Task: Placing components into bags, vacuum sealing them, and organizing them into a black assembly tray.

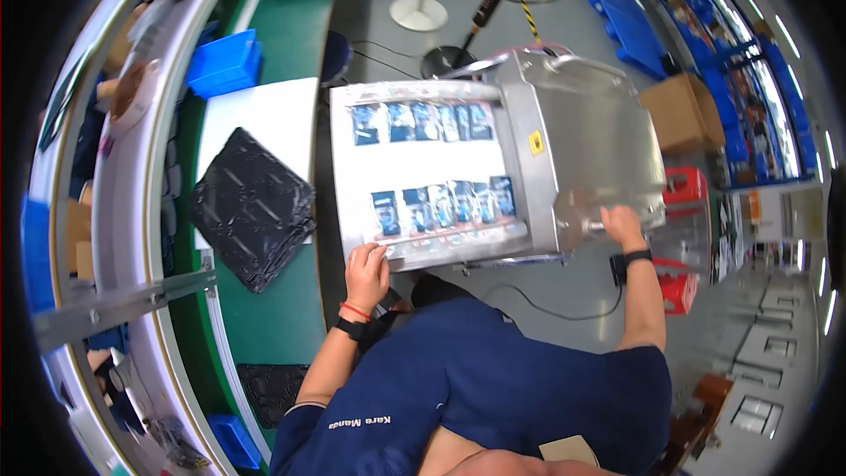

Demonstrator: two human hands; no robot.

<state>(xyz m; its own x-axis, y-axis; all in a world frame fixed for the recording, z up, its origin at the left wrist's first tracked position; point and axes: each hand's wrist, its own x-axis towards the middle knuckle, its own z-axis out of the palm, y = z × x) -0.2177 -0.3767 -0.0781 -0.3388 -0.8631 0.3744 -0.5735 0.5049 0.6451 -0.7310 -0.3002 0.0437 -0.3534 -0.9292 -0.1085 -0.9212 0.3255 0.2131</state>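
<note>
A steel machine that looks like a vacuum sealer (pixel 426 163) stands in front of me, its white bed uncovered. Two rows of small blue-and-clear packets (pixel 438 205) lie along the bed's far and near sides. To the right is the machine's metal lid (pixel 595 132), with a yellow warning label on its side. My left hand (pixel 367 273) has its fingers curled over the bed's near left corner. At the lid's near right part, my right hand (pixel 624 227) is closed around a handle (pixel 596 226), partly hidden by the fingers.
Left of the machine, a green bench (pixel 286 26) carries stacked black plastic trays (pixel 253 207) and a blue bin (pixel 225 63). A floor fan (pixel 449 62) stands behind. On the right are a cardboard box (pixel 683 115) and red stools (pixel 679 286). A black cable (pixel 564 316) crosses the floor.
</note>
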